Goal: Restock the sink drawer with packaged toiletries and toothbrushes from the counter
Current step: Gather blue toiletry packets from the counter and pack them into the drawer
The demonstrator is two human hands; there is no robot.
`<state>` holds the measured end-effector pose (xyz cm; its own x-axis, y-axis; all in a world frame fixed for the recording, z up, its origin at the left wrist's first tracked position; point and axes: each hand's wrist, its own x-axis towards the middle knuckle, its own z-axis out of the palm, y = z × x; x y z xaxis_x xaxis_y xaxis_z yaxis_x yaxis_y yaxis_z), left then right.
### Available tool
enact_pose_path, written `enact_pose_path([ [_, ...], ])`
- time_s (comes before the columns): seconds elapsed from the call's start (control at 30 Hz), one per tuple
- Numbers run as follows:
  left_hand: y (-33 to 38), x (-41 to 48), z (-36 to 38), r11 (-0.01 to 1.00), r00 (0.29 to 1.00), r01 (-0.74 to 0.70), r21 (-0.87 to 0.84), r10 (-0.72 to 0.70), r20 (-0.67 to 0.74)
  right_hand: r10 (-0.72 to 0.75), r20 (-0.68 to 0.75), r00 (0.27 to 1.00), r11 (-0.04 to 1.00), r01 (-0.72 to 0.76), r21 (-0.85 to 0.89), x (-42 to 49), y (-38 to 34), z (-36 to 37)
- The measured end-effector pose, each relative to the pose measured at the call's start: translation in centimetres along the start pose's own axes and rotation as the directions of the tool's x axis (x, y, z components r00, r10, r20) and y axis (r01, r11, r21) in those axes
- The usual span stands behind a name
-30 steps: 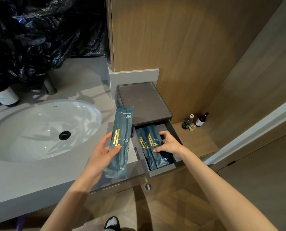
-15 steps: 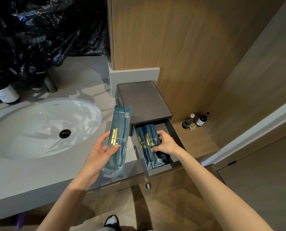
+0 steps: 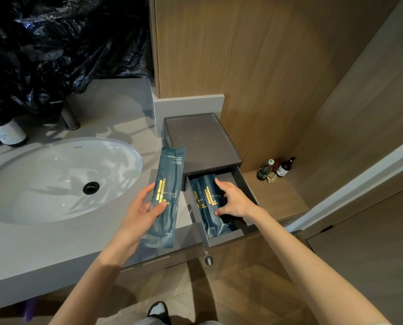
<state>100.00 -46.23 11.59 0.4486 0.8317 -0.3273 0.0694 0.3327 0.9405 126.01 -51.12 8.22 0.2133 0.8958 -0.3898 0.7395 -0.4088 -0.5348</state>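
Far left, two bottles [image 3: 7,134] stand at the counter's [image 3: 43,249] back edge under a black bag [image 3: 55,50], with the tap [image 3: 70,118] just beside them. The sink [image 3: 55,179] fills the counter's middle, leaving a bare strip along the front edge. The left hand [image 3: 139,212] holds a comb packet [image 3: 166,200] upright over that strip, thumb across the front and fingers behind. The packet's lower end sits near the counter's front edge, just left of the drawer [image 3: 226,238].

The drawer is pulled out past the counter's front. Two packets [image 3: 210,207] lie lengthwise inside, side by side against its left wall. The right hand [image 3: 235,200] lies over them with fingers spread, index reaching toward the back, thumb on the right-hand packet. A bare patch of drawer floor shows at the back right. Further right, small bottles [image 3: 275,168] huddle in the corner of a low shelf [image 3: 278,195].
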Motion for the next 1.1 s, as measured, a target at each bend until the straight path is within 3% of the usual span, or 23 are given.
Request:
enact_pose_path([
  [0.1, 0.1, 0.0, -0.2, 1.0, 1.0, -0.002, 0.002, 0.002, 0.001, -0.09, 0.139, 0.986, 0.975, 0.115, -0.189, 0.2, 0.1, -1.0],
  [0.2, 0.2, 0.0, -0.3, 1.0, 1.0, -0.003, -0.02, 0.003, 0.002, -0.088, 0.258, 0.962, 0.943, 0.164, -0.29, 0.3, -0.1, -1.3],
  [0.47, 0.7, 0.5, 0.5, 1.0, 1.0, -0.003, -0.026, 0.004, 0.011, -0.03, 0.352, 0.936, 0.9, 0.178, -0.397, 1.4, -0.8, -1.2],
  [0.7, 1.1, 0.9, 1.6, 0.998, 0.998, 0.025, 0.054, -0.028, 0.056, -0.063, 0.312, 0.948, 0.904, 0.187, -0.385, 1.0, -0.8, -1.7],
  [0.77, 1.2, 1.0, 2.1, 0.998, 0.998, 0.03, 0.056, -0.034, 0.059, -0.141, 0.225, 0.964, 0.941, 0.201, -0.273, 0.1, -1.2, -2.1],
  [0.83, 1.1, 1.2, 2.7, 0.998, 0.997, 0.038, 0.054, -0.042, 0.058, -0.192, 0.004, 0.981, 0.98, 0.191, 0.047, -1.4, -2.1, -2.4],
  [0.87, 1.2, 1.2, 3.1, 0.998, 0.997, 0.042, 0.046, -0.044, 0.058, -0.16, -0.101, 0.982, 0.952, 0.181, 0.248, -2.3, -2.8, -2.6],
  [0.93, 1.2, 1.2, 3.9, 0.998, 0.996, 0.049, 0.034, -0.051, 0.069, -0.058, -0.178, 0.982, 0.823, 0.148, 0.549, -3.9, -4.2, -2.6],
  [1.1, 1.5, 0.3, 6.7, 0.995, 0.981, -0.004, 0.101, -0.016, 0.192, 0.042, -0.277, 0.96, 0.607, 0.196, 0.77, -6.2, -5.3, -2.4],
])
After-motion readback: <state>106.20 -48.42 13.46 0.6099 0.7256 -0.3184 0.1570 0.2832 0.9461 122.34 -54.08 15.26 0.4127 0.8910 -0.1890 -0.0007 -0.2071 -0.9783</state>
